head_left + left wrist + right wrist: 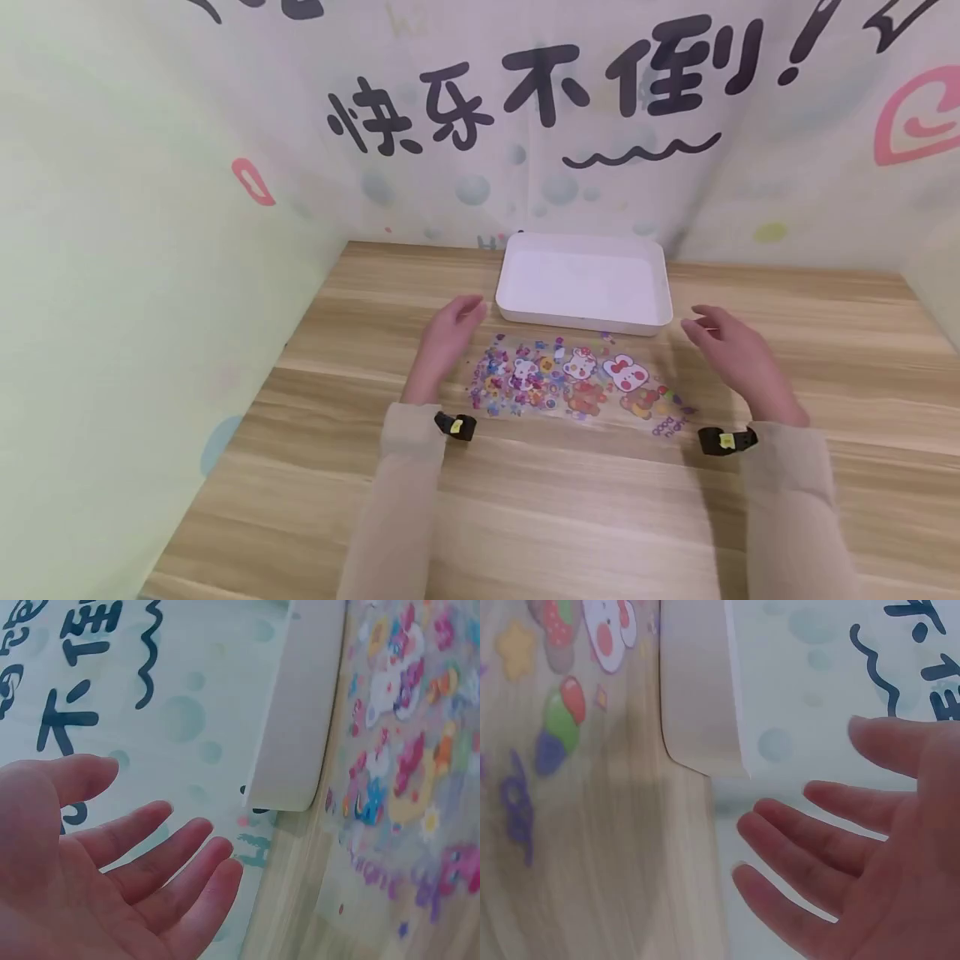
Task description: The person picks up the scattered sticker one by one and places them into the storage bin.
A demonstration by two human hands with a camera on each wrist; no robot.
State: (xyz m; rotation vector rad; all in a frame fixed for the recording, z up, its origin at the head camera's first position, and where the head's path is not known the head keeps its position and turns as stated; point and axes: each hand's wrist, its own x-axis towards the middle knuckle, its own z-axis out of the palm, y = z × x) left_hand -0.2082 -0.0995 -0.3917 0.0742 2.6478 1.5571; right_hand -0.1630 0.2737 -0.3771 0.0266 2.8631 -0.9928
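Note:
A clear plastic bag [573, 400] printed with cartoon bears, a rabbit and "good night" lies flat on the wooden table; small colourful pieces crowd its left part. Behind it stands a shallow white tray [585, 279]. My left hand [450, 332] hovers just left of the tray's front corner, holding nothing, its fingers spread and relaxed in the left wrist view. On the opposite side, my right hand [731, 350] is off the tray's right corner, with loosely bent fingers apart and nothing between them. Both palms face inward toward the tray and bag.
The wooden table [600, 517] reaches back to a white printed cloth [465, 100] with large black characters. More pale cloth [150, 292] hangs along the left side. A black strap with a small camera [457, 427] sits on each wrist, over beige sleeves.

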